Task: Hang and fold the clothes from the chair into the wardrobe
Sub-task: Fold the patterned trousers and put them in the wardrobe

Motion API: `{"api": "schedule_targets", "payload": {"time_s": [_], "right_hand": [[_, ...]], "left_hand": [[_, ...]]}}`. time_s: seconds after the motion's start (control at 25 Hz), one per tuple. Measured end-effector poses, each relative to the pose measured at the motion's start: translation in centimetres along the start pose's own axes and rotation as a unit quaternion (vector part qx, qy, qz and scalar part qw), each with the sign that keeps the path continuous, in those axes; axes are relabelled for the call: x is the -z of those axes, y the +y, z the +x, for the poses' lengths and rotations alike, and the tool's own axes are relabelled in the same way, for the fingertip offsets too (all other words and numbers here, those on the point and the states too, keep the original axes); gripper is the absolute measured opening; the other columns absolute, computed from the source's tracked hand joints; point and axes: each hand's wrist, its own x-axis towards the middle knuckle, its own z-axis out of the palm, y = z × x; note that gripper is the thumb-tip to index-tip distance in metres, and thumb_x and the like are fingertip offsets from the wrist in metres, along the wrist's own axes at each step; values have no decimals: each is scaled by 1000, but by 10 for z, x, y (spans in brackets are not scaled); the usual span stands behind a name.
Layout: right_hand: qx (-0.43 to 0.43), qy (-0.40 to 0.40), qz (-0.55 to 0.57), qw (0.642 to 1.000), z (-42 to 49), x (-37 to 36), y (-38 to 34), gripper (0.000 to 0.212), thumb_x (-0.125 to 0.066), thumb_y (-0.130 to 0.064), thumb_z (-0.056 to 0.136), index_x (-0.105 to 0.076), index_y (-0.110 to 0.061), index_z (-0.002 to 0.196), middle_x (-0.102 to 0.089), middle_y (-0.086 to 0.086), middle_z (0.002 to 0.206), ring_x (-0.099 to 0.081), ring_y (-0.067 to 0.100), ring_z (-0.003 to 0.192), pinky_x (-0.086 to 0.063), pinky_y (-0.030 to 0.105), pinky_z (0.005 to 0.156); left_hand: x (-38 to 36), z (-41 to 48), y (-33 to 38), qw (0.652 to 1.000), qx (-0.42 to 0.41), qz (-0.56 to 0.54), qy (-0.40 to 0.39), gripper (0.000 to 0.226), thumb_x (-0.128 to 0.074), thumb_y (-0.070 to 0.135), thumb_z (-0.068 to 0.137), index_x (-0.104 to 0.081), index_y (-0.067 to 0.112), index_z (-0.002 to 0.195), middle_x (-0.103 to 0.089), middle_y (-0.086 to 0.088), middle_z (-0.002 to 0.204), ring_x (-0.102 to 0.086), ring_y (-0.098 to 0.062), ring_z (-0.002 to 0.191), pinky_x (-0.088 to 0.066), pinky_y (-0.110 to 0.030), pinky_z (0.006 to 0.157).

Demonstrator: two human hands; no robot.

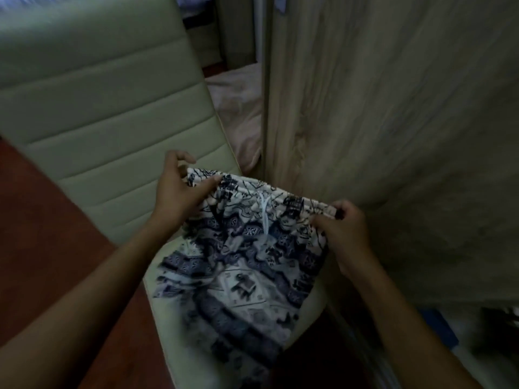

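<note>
Left hand [179, 192] and right hand [341, 228] pinching patterned garment [238, 282] by waistband [280, 193] (white drawstring [264, 217]), draped over chair [112, 122]

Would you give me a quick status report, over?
Left hand, right hand: each pinching the patterned shorts at the waistband. Shorts trail onto the chair seat. Wardrobe panel close at right.

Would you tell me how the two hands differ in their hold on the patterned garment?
The left hand pinches the waistband with its thumb, one finger lifted clear; the right hand curls its fingers round it. The left hand is by the chair back, the right hand by the wardrobe. Both grip the garment.
</note>
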Motion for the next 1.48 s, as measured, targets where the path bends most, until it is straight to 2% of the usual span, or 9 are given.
{"api": "schedule_targets", "payload": {"time_s": [0.08,0.24,0.36,0.48,0.64,0.8,0.92,1.28,1.48], "right_hand": [[26,-16,1,1000,-13,1,-31,22,-74,-12,74,-53,-16,72,-60,5,65,-56,20,56,-43,30,51],[44,-81,23,995,-42,-4,-75,20,-75,-17,76,-56,-13,75,-63,2,59,-59,18,53,-49,28,50],[39,-133,65,988,-60,-10,-95,16,-67,-22,85,-61,-9,78,-64,4,64,-60,11,51,-48,22,47],[-4,-184,126,975,-72,-13,-104,40,-46,-39,96,-66,-5,93,-72,12,86,-72,21,72,-58,32,63],[-7,-201,103,974,-78,-14,-106,68,-22,-57,96,-67,-8,112,-71,13,104,-71,24,90,-57,38,77],[30,-181,25,983,-86,-14,-111,69,-17,-55,97,-71,-13,102,-74,6,92,-67,-2,68,-44,7,47],[45,-184,16,982,-88,-15,-114,71,-16,-52,98,-71,-8,97,-73,7,86,-62,-6,54,-36,3,38],[70,-191,43,978,-83,-14,-106,60,-19,-46,100,-67,-10,95,-74,6,77,-66,-2,59,-39,5,43],[211,-97,-15,973,-58,-12,-86,24,-59,-34,89,-58,-24,111,-63,-7,104,-58,1,95,-45,18,77]], "left_hand": [[1,-14,24,996,46,-76,21,45,-81,24,73,-49,19,104,-63,-3,81,-64,-16,65,-54,-30,54],[-6,-42,57,970,87,-224,-36,24,-75,9,75,-62,15,94,-68,8,64,-62,-5,56,-46,-17,49],[-4,-57,62,942,95,-301,-113,33,-74,9,71,-64,11,103,-73,-2,87,-68,-13,75,-52,-21,58],[-2,-66,61,933,76,-311,-163,41,-78,9,70,-65,11,109,-71,-11,104,-67,-22,95,-55,-32,79],[5,-70,56,923,54,-320,-207,44,-66,3,74,-61,10,118,-71,-9,108,-67,-22,99,-54,-33,83],[8,-75,54,929,46,-290,-227,62,-75,-2,65,-58,14,123,-71,-4,109,-67,-19,101,-54,-31,82],[4,-78,59,947,39,-248,-201,71,-84,2,58,-58,15,123,-71,-3,110,-66,-17,104,-54,-34,88],[-1,-84,57,986,2,-142,-85,61,-64,18,74,-50,17,133,-66,3,117,-63,-5,105,-51,-32,94],[6,-79,54,967,36,-240,-80,57,-50,10,76,-49,27,130,-67,1,110,-65,-8,93,-52,-25,77]]}}
